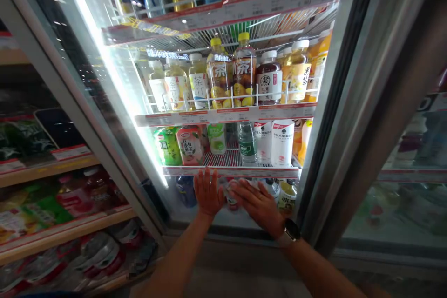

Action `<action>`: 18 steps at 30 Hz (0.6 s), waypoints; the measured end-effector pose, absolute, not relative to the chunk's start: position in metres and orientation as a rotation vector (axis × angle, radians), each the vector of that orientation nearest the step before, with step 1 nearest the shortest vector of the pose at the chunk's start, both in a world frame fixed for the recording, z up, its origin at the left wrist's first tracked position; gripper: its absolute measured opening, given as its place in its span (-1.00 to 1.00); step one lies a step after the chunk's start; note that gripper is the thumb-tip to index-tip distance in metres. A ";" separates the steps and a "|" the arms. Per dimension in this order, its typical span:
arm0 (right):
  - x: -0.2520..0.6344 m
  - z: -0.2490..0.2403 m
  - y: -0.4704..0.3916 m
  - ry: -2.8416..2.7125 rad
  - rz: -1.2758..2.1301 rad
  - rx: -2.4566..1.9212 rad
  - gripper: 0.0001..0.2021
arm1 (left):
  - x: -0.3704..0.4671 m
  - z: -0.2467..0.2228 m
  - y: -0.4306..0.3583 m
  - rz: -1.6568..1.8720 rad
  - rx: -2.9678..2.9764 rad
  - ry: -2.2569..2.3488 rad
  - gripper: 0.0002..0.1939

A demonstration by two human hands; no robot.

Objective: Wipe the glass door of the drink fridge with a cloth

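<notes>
Right now your cooler [324, 116] stands with its glass door [87, 79] swung wide to your left, so the opening part looks done and the lower rack is what your hands are busy with. Your left hand [208, 193] lies flat against the bottom shelf edge [230, 171], fingers [207, 178] spread and holding nothing. Your right hand [256, 205], watch [291, 231] at the wrist, reaches across a small red-capped bottle [232, 202] on the lowest level; its fingers lie loosely together over the bottle, but you cannot tell whether they grip it. Nothing has visibly left the shelves. The bottle's label is hidden under your hand, the neighbouring bottles are half covered, and the top shelf is cut off.
</notes>
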State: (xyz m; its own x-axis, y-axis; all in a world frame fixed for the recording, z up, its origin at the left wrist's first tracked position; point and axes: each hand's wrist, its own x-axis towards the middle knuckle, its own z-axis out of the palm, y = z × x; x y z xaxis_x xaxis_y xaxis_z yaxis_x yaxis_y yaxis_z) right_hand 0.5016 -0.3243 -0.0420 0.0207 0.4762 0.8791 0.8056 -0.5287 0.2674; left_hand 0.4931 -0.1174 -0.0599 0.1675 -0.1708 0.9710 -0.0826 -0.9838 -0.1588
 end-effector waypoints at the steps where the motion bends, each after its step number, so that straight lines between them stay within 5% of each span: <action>1: 0.503 -0.031 -0.327 -1.239 -1.537 -1.981 -0.62 | 0.493 -0.060 -0.118 -1.966 -2.348 0.254 -0.40; 9: 0.510 0.011 -0.333 -0.758 -1.654 -1.767 -0.49 | 0.490 -0.053 -0.121 -1.975 -2.326 0.274 -0.39; 18: 0.497 -0.059 -0.312 -1.288 -1.462 -1.961 -0.60 | 0.490 -0.053 -0.120 -1.964 -2.319 0.275 -0.39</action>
State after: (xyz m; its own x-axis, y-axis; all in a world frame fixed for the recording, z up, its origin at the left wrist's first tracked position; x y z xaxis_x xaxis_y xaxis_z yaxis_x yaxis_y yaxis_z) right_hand 0.4973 -0.3123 -0.0592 0.0415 0.4429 0.8956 0.8324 -0.5111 0.2142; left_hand 0.4900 -0.1205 -0.0532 0.1568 -0.1946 0.9683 -0.0788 -0.9797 -0.1842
